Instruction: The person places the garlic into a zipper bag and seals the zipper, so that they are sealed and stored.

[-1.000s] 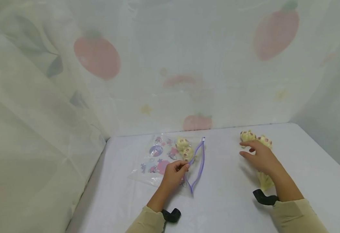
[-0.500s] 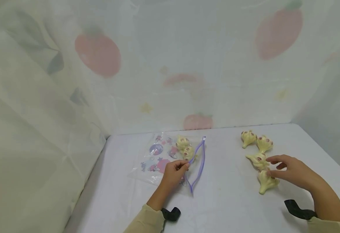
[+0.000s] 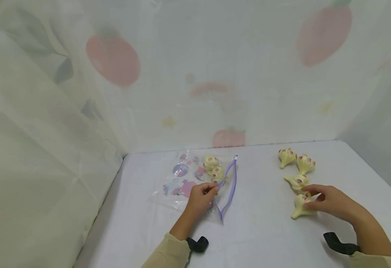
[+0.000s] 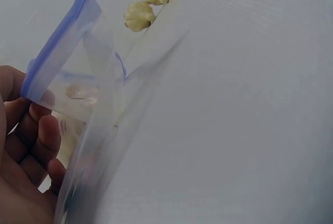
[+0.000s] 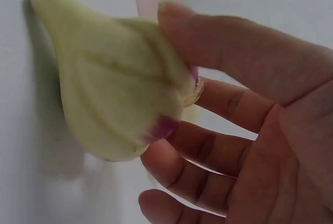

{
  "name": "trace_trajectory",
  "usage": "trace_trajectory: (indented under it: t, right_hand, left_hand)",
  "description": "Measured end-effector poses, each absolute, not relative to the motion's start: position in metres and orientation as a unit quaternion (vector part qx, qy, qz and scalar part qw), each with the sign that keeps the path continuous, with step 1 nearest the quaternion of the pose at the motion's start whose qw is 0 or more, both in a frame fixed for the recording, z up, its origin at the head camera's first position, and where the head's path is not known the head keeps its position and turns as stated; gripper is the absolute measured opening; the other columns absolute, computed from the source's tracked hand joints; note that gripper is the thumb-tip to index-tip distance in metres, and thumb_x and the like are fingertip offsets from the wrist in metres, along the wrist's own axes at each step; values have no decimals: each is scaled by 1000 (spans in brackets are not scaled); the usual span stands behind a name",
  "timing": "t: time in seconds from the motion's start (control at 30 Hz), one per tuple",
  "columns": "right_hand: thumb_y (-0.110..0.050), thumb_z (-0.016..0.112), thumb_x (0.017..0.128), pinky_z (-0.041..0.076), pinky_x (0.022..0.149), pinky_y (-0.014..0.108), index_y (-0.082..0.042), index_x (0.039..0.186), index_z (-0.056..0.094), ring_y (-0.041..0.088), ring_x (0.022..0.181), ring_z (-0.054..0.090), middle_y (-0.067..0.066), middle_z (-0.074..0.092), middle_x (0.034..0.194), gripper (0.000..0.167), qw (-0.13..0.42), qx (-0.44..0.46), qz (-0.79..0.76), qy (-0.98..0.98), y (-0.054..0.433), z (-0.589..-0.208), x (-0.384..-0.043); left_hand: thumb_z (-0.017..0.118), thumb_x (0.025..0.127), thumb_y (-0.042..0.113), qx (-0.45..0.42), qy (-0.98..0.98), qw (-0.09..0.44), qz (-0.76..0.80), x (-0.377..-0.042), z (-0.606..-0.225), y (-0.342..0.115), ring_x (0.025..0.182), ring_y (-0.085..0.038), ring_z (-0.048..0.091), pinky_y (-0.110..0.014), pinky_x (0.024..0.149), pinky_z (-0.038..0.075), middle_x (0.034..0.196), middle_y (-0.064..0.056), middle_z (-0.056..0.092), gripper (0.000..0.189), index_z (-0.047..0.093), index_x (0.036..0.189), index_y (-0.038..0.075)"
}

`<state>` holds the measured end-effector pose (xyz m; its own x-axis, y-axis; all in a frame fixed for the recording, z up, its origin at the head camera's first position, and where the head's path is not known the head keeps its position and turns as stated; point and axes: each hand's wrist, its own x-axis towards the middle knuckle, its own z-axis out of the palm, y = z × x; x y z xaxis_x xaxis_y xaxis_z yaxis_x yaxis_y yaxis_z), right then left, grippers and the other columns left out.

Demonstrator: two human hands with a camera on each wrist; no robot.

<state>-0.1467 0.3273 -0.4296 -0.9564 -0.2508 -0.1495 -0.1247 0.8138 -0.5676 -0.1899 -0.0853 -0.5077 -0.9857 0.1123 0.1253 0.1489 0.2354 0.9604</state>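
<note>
nudged leftward, garlic bulb (image 3: 300, 203) is pinched by right hand (image 3: 333, 203), best held snugly; bag (image 3: 188, 188) is pinched by left hand (image 3: 200, 198).

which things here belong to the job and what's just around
Likely the job:
printed zip bag, edge pinched by left hand
garlic bulb in right hand
two bulbs in the bag
three loose bulbs

Just around:
white table
strawberry-print backdrop
black wrist mounts
</note>
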Motion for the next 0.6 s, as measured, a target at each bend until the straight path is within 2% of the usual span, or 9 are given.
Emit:
trace_trajectory:
  t: [0.17, 0.27, 0.4, 0.6]
  right_hand:
    - [-35, 76, 84, 39, 60, 24, -4, 131, 60, 8, 77, 46, 10, 62, 109, 58, 141, -115, -309, 934, 316, -434, -147]
    - [-34, 78, 82, 39, 59, 24, -2, 132, 58, 7, 73, 46, 7, 60, 105, 62, 163, -131, -323, 923, 308, -439, -148]
    - [-30, 81, 79, 41, 57, 24, -2, 130, 57, 7, 70, 48, 10, 60, 107, 63, 163, -156, -352, 909, 298, -446, -150]
    - [-22, 83, 76, 43, 59, 25, -5, 123, 53, 8, 73, 48, 15, 55, 113, 58, 154, -160, -414, 883, 285, -455, -154]
  left_hand:
    - [70, 92, 18, -76, -788, 11, -611, -190, -506, -85, 64, -4, 52, -16, 56, 44, 80, -6, 71, 14, 77, 96, 7]
    - [68, 92, 14, -85, -788, 9, -610, -183, -493, -85, 63, -3, 52, -17, 56, 44, 80, -9, 71, 15, 76, 96, 2]
    - [67, 93, 11, -96, -786, 4, -610, -173, -474, -85, 64, -3, 52, -17, 56, 45, 80, -10, 71, 15, 75, 97, -1]
    - [68, 92, 11, -90, -788, 9, -610, -169, -468, -84, 63, -4, 52, -16, 56, 44, 78, -8, 70, 15, 75, 95, -2]
